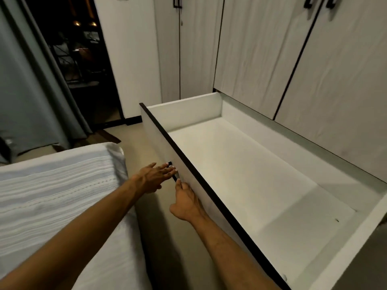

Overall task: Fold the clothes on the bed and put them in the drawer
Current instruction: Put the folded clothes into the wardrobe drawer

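Drawer [240, 174]: pulled far out from the base of the wardrobe [272, 59], its white inside bare apart from a small dark speck near the right end; no clothes show in it.
Drawer front: a white panel with a dark top edge, running from upper left to lower right, facing the bed.
Handle [174, 173]: a short black bar on the outer face of the front panel, partly hidden by fingers.
Left hand [154, 177]: fingers straight and spread, tips at the upper end of the handle; the grip is wide open and holds nothing.
Right hand [186, 203]: just below the left, palm toward the panel, fingers stretched up to the handle's lower end; whether they curl round the bar cannot be told.
Bed [52, 195]: at the left, covered by a pale striped sheet, well apart from the drawer across a strip of floor [155, 237].
Clothes: none in view on the visible part of the bed.
Curtain [25, 91]: grey, at the far left beside a dark doorway.
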The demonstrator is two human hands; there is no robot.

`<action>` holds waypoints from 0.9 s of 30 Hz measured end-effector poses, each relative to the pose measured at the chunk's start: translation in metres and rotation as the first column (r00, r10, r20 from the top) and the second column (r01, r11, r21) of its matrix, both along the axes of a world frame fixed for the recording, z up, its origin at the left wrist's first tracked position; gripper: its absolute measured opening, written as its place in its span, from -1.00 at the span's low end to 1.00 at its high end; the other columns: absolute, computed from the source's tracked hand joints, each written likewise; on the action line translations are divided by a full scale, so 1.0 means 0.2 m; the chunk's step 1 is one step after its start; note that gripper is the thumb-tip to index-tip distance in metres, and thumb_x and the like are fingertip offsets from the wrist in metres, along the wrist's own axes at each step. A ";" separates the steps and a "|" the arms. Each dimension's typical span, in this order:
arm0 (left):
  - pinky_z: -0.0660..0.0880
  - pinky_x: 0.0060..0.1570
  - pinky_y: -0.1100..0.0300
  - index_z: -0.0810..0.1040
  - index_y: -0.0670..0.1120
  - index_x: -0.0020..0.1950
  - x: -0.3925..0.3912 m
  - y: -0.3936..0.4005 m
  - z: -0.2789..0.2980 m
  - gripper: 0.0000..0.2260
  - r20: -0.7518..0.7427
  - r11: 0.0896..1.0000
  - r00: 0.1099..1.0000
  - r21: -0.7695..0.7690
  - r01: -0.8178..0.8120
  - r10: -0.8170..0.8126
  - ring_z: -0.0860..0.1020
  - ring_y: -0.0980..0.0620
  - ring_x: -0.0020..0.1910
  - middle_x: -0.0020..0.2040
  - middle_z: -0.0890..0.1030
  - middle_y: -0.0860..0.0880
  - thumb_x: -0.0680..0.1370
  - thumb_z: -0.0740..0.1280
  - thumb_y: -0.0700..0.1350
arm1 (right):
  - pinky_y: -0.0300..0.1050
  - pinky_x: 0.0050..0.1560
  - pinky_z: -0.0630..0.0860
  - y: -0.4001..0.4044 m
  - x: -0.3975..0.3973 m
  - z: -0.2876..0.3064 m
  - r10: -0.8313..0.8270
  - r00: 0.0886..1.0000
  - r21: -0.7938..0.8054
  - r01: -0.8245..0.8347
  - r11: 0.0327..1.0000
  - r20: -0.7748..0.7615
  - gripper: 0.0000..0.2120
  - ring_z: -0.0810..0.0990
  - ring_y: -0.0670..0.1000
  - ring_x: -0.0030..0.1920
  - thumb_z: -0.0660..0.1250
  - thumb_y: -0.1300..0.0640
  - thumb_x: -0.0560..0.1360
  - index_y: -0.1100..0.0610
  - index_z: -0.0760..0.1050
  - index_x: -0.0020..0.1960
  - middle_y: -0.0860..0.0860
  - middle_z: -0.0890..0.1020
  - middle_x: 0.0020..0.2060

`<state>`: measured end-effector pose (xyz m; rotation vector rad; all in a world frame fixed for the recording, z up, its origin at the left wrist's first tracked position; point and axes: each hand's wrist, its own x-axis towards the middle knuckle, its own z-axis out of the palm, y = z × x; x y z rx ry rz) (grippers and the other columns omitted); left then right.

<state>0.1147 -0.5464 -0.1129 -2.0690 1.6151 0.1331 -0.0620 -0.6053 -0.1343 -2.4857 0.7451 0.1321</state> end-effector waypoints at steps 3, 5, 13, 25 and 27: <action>-0.05 0.63 -0.14 -0.20 0.07 0.71 -0.03 0.14 0.04 -0.24 -0.051 0.998 0.998 -0.048 -0.038 0.036 -0.15 -0.04 0.69 0.72 -0.16 0.01 0.71 0.27 -0.02 | 0.03 0.62 0.10 0.04 0.00 0.06 0.007 0.995 -0.055 -0.013 0.998 -0.101 -0.10 0.02 0.18 0.67 0.36 0.10 0.60 0.21 -0.17 0.69 0.16 -0.04 0.68; -0.05 0.64 -0.13 -0.20 0.06 0.71 -0.06 0.29 0.11 -0.25 -0.117 0.991 0.990 -0.101 -0.092 0.080 -0.14 -0.04 0.69 0.72 -0.15 0.00 0.71 0.27 -0.04 | 0.02 0.61 0.19 0.05 0.00 0.16 0.017 0.981 -0.064 -0.029 0.998 -0.192 -0.16 0.14 0.20 0.64 0.35 0.14 0.60 0.28 -0.08 0.68 0.22 0.06 0.65; -0.03 0.63 -0.05 -0.13 -0.01 0.72 -0.37 1.46 0.58 -0.29 -0.293 0.852 0.906 -0.343 -0.397 0.304 -0.09 -0.02 0.70 0.72 -0.08 -0.03 0.72 0.25 0.01 | -0.06 0.46 0.32 0.56 0.10 0.69 0.421 0.850 -0.130 -0.479 0.868 -0.316 -0.44 0.39 0.22 0.52 0.28 0.24 0.62 0.27 0.26 0.59 0.26 0.39 0.53; 0.09 0.60 0.03 0.00 -0.13 0.71 -1.84 4.01 0.49 -0.26 -0.522 -0.052 0.214 -0.449 -0.892 0.825 0.09 -0.12 0.68 0.71 0.06 -0.14 0.68 0.34 0.04 | -0.01 0.29 0.46 2.69 -0.05 0.80 0.871 0.489 0.051 -0.872 0.486 0.055 -0.64 0.59 0.10 0.24 0.46 0.02 0.59 0.08 0.60 0.35 0.09 0.63 0.30; 0.11 0.57 0.13 0.08 -0.19 0.69 -2.13 4.29 0.48 -0.26 -0.603 -0.254 0.082 -0.450 -0.856 0.794 0.18 -0.15 0.65 0.68 0.15 -0.18 0.66 0.39 0.01 | 0.00 0.30 0.48 3.04 -0.18 0.77 0.905 0.417 0.112 -0.906 0.408 0.079 -0.66 0.59 0.09 0.23 0.47 -0.02 0.58 0.07 0.63 0.31 0.06 0.65 0.27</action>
